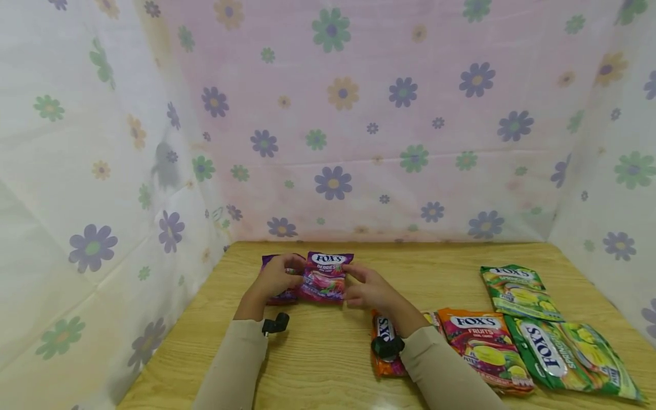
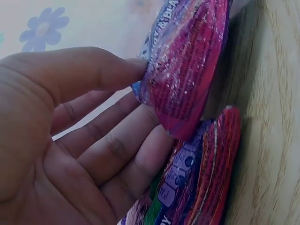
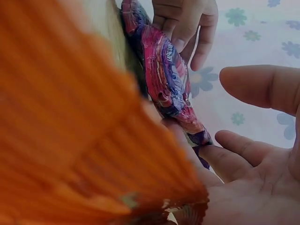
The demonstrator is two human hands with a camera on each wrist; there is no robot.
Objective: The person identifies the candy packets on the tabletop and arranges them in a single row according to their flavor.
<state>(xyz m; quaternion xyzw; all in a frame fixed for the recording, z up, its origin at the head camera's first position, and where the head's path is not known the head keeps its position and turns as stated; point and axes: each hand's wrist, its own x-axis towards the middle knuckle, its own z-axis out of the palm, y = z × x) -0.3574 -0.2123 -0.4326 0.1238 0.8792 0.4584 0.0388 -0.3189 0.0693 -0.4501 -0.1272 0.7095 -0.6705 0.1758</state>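
A purple Fox's Berries candy bag (image 1: pixel 325 276) sits toward the back left of the table, between the two hands. Another purple candy bag (image 1: pixel 281 297) is beside it, partly covered by my left hand (image 1: pixel 277 277). In the left wrist view, the left thumb lies straight against the edge of the upper bag (image 2: pixel 187 70), and the other fingers extend past it near the lower bag (image 2: pixel 206 173). My right hand (image 1: pixel 373 290) is at the Berries bag's right side. Its fingertips touch that edge while the thumb (image 3: pixel 253 84) stands apart in the right wrist view.
Orange Fox's Fruits bags (image 1: pixel 487 347) lie at the front right, one of them (image 1: pixel 384 327) partly under the right forearm. Green Fox's Spring bags (image 1: pixel 520 293) lie farther right. Flowered curtains (image 1: pixel 379 142) enclose the wooden table (image 1: pixel 312 359) at the back and sides.
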